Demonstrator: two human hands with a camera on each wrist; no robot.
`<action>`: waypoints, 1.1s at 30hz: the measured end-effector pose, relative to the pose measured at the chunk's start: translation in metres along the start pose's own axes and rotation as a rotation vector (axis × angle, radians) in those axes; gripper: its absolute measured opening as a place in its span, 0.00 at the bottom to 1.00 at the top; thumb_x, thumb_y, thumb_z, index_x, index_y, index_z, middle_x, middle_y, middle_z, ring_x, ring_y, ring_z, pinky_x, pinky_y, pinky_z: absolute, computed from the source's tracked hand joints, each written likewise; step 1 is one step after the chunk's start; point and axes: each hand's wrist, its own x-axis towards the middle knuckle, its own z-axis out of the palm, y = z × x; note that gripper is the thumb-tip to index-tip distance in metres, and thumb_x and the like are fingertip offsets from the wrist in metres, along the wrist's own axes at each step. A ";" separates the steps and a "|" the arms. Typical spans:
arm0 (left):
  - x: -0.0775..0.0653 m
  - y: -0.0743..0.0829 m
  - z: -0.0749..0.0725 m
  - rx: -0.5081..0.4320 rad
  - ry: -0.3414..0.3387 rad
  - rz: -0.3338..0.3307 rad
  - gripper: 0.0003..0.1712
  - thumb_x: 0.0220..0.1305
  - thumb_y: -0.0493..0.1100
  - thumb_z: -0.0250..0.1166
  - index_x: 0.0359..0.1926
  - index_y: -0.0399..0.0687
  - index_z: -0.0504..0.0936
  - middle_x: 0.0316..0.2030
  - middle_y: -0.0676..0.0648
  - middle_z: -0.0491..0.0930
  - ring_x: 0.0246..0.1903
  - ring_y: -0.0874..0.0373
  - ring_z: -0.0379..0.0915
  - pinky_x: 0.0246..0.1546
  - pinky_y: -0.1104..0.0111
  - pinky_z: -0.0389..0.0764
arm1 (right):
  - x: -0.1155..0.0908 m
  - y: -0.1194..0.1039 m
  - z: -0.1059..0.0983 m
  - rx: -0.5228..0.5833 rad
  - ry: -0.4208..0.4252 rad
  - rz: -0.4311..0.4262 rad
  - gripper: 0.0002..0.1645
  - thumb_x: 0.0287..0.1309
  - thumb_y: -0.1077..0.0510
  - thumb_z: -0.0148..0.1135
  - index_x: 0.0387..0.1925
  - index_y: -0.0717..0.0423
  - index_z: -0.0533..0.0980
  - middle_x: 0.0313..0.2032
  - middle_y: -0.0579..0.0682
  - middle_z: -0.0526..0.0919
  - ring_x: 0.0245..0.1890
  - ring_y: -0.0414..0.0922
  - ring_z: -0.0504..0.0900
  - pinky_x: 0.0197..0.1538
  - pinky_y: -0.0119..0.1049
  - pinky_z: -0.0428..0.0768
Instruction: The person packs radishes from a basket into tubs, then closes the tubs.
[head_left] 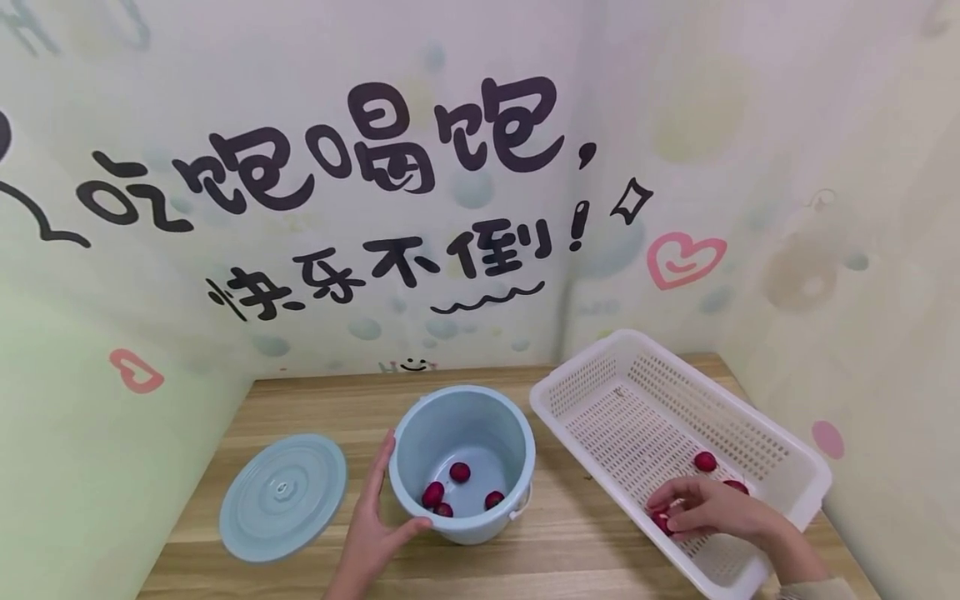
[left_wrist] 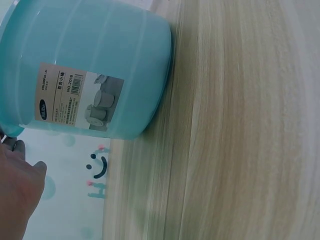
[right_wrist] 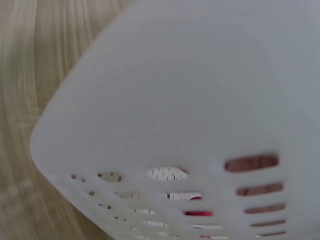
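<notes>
In the head view my left hand [head_left: 375,517] rests against the left side of a light blue bucket [head_left: 480,532], fingers stretched along its wall and thumb at the near rim. Several small round red balls [head_left: 460,472], radish-like in look, lie on the bucket's floor. My right hand [head_left: 708,508] reaches into a white perforated basket [head_left: 600,467], its curled fingers and thumb around a small red ball [head_left: 662,522]. Another red ball [head_left: 705,461] lies behind that hand, and one more is partly covered by it. The basket's wall [right_wrist: 150,100] hides most of the hand in the right wrist view.
A round light blue lid [head_left: 283,497] lies left of the bucket on the wooden table [head_left: 547,550]. The bucket's white handle [head_left: 521,505] hangs at its right side. Printed walls [head_left: 465,50] enclose the table at the back and both sides.
</notes>
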 end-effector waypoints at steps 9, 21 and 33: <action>0.000 -0.001 0.001 -0.023 0.001 0.020 0.67 0.42 0.37 0.82 0.78 0.65 0.51 0.79 0.53 0.50 0.72 0.83 0.41 0.70 0.36 0.58 | -0.006 -0.004 -0.004 -0.008 0.083 -0.058 0.16 0.70 0.66 0.53 0.56 0.62 0.77 0.48 0.46 0.87 0.47 0.41 0.87 0.50 0.34 0.87; 0.000 -0.001 0.001 -0.019 -0.001 0.034 0.67 0.41 0.39 0.82 0.79 0.63 0.51 0.79 0.54 0.51 0.72 0.82 0.42 0.70 0.37 0.59 | -0.020 -0.020 -0.002 0.026 0.170 -0.122 0.22 0.73 0.67 0.47 0.59 0.49 0.78 0.51 0.40 0.87 0.53 0.42 0.85 0.57 0.29 0.83; -0.003 0.002 0.004 -0.018 0.006 -0.035 0.67 0.44 0.38 0.81 0.78 0.68 0.50 0.79 0.58 0.50 0.74 0.74 0.43 0.72 0.37 0.57 | -0.018 -0.060 0.028 0.112 0.264 -0.281 0.22 0.74 0.69 0.43 0.58 0.53 0.78 0.52 0.41 0.85 0.53 0.38 0.84 0.59 0.32 0.83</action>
